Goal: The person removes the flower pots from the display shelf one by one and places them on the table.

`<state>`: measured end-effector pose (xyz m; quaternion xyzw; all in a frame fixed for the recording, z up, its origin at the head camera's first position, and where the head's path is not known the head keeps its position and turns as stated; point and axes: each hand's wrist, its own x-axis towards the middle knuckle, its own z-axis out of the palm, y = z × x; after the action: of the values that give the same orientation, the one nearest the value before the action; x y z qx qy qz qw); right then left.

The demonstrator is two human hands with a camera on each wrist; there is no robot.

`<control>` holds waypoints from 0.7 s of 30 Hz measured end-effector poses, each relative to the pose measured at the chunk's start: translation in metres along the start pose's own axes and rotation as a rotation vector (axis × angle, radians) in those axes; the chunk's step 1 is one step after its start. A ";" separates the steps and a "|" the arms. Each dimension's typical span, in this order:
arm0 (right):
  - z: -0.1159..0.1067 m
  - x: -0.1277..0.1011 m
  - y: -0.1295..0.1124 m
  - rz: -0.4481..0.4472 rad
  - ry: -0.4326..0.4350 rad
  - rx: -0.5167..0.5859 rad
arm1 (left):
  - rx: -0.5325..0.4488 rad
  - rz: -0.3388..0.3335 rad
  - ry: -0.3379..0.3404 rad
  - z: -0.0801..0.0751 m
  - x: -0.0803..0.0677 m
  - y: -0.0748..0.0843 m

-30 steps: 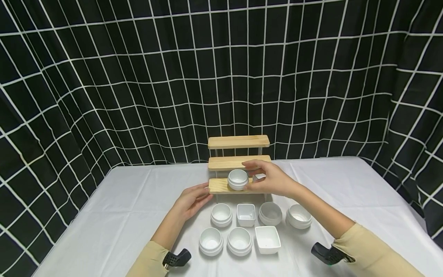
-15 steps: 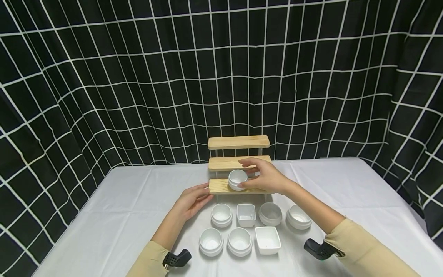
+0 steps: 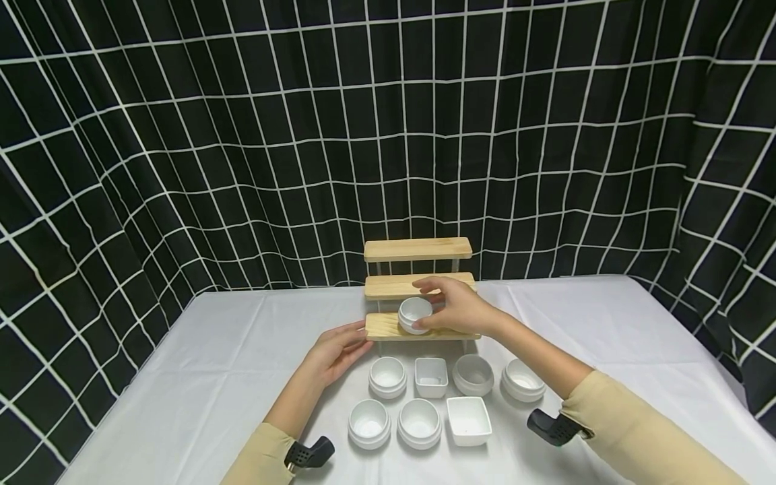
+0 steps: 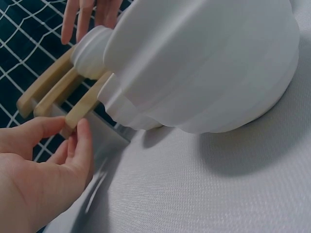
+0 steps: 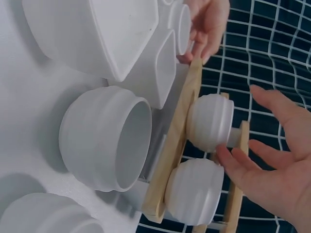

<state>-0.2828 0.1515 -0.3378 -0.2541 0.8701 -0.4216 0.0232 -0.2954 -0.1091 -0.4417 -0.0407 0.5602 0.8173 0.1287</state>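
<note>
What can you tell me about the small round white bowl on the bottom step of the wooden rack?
The round white bowl looks like glazed ceramic, with ribbed sides and an empty inside. It stands upright, mouth up, on the lowest step of the three-step wooden rack, near the middle. The right hand touches its side with the fingertips, thumb reaching over behind it. In the right wrist view a second similar bowl stands next to it on the same step. The left hand rests against the step's left end, not touching the bowl.

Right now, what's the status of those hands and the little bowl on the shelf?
Right hand touching small round white bowl on lowest wooden shelf step. Left hand steadying that step's left end. Second white bowl beside it.
</note>
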 end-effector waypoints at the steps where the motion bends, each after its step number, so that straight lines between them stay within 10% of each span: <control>1: 0.001 0.001 0.000 0.000 -0.002 -0.007 | 0.001 -0.002 -0.002 0.000 0.000 0.000; 21: 0.006 0.010 -0.003 0.013 0.001 -0.140 | 0.003 -0.007 -0.007 0.000 -0.002 0.001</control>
<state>-0.2886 0.1407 -0.3373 -0.2492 0.8991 -0.3597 0.0078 -0.2937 -0.1095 -0.4400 -0.0398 0.5607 0.8162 0.1336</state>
